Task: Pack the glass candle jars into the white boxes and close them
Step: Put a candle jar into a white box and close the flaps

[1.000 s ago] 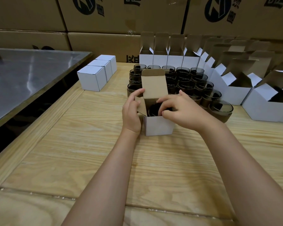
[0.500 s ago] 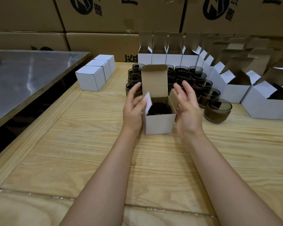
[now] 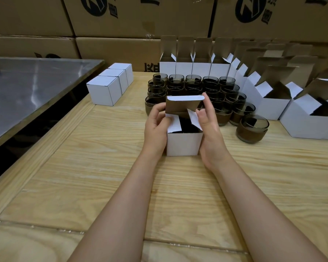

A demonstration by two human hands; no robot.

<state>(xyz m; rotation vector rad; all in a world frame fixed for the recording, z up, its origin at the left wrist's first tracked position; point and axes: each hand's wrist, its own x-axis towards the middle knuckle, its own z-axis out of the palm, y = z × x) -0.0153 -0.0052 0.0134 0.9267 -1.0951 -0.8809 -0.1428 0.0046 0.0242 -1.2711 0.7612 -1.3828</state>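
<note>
White card forms the box point(image 3: 184, 143) standing on the wooden table point(image 3: 95, 167), and a dark jar point(image 3: 187, 127) is seen inside it. The box is gripped between both hands: the left hand point(image 3: 156, 127) is curled against its left side with the thumb on the left flap point(image 3: 173, 123), the right hand point(image 3: 208, 127) is pressed to the right side, fingers raised to the brown lid point(image 3: 184, 104), which is tilted forward over the opening. More jars point(image 3: 203, 87) are clustered just behind. Open boxes point(image 3: 273, 99) are lined along the back and right; three closed boxes point(image 3: 112, 84) are set to the left.
</note>
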